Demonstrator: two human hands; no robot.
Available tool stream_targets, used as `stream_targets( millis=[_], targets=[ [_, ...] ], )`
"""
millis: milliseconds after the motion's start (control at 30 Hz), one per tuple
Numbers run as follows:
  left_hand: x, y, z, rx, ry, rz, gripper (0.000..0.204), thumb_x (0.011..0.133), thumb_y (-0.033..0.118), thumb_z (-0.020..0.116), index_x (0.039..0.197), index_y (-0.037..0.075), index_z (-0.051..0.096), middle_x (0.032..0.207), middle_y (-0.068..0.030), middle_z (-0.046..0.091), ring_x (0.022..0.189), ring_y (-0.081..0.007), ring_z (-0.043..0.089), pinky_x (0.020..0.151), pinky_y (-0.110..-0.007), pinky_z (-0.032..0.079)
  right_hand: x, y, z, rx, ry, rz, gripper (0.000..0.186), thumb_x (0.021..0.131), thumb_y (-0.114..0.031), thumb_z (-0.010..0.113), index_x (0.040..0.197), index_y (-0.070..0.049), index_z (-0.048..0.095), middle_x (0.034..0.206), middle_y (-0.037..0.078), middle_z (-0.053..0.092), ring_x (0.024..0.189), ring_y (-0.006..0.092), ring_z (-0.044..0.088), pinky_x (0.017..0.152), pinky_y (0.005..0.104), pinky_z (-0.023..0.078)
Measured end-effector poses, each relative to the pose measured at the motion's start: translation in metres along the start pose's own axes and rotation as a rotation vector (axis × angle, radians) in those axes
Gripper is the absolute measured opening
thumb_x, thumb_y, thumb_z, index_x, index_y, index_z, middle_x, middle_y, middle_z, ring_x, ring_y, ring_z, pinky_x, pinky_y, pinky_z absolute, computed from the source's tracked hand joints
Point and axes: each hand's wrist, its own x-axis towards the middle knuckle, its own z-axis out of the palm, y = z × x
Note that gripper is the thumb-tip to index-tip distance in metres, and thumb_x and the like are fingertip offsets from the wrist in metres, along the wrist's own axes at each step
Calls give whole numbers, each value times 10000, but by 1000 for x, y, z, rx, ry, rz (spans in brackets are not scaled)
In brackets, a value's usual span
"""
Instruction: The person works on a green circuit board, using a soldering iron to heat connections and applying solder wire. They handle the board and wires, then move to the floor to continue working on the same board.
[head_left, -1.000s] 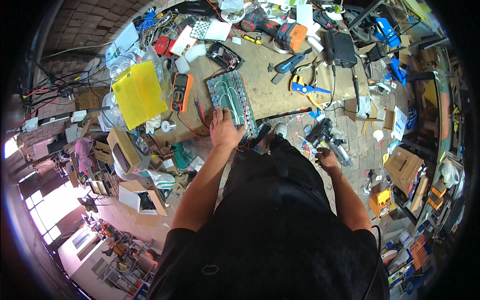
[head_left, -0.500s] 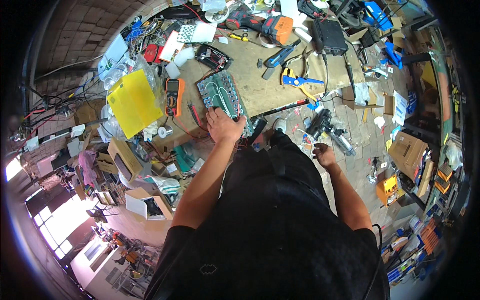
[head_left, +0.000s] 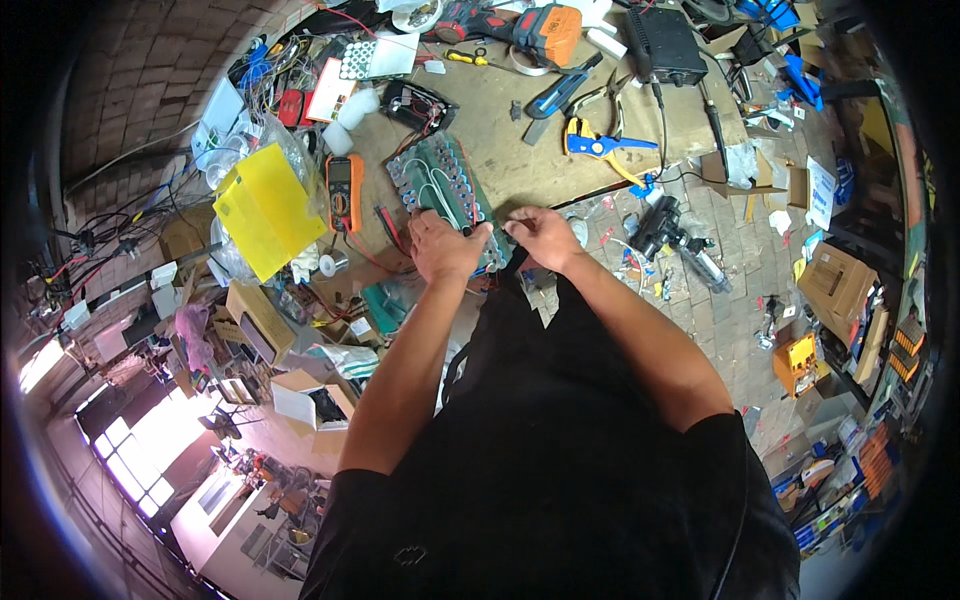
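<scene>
A green battery pack with cylindrical cells along its edges and pale looped wires on top lies at the table's front edge. My left hand rests over its near end, fingers on one side and thumb on the other, gripping it. Close to the pack's right edge, my right hand has its fingertips pinched together. What they hold, if anything, is too small to make out; something dark lies just below them. Left of the pack are an orange multimeter and its red and black test leads.
Beyond the pack lie an opened dark device, a blue utility knife, blue-and-yellow wire strippers and a cordless drill. A yellow sheet stands left. A handheld vacuum lies on the littered floor at right.
My right hand has moved up and left from beside my leg to the pack's right edge. My left hand has stayed on the pack. The view has shifted slightly.
</scene>
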Motion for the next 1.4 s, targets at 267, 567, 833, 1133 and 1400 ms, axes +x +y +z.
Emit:
stream_targets(
  millis=[267, 567, 833, 1133, 1400],
  targets=[
    [0, -36, -1, -76, -85, 206, 916, 752, 416, 842, 1424, -37, 415, 1562, -268, 345, 1470, -395, 318, 1193, -432, 324, 15, 23, 35, -14, -37, 107, 370, 909, -346, 714, 1052, -6, 732, 879, 165, 746, 799, 255, 725, 766, 361, 556],
    [-4, -82, -10, -330, -84, 386, 808, 815, 280, 772, 1489, 2, 422, 1604, -204, 336, 1477, -363, 341, 1200, -428, 323, 18, 16, 42, -108, 14, 76, 425, 906, -389, 635, 1093, -18, 724, 1000, 209, 741, 949, 339, 719, 859, 386, 541],
    [-35, -133, -5, -437, -218, 476, 778, 845, 210, 727, 1527, 48, 391, 1630, -183, 306, 1424, -375, 419, 1144, -427, 395, -18, 23, 44, -292, 4, 51, 589, 982, -513, 557, 1142, 40, 680, 980, 220, 730, 916, 357, 705, 848, 406, 532],
    [-32, -218, 25, -646, -408, 459, 496, 903, 310, 663, 1302, 21, 606, 1243, -211, 668, 1168, -343, 641, 999, -421, 494, -122, 132, 3, -167, 221, 212, 386, 968, -359, 612, 1079, -1, 706, 838, 207, 704, 743, 305, 687, 717, 402, 545],
    [-21, -316, 61, -579, -458, 430, 556, 877, 442, 665, 1229, 13, 638, 1094, -244, 705, 1053, -408, 675, 885, -468, 526, -291, 215, -29, -66, 413, 521, 344, 918, -260, 599, 1086, 30, 679, 862, 116, 697, 634, 205, 686, 513, 311, 502]
  ],
)
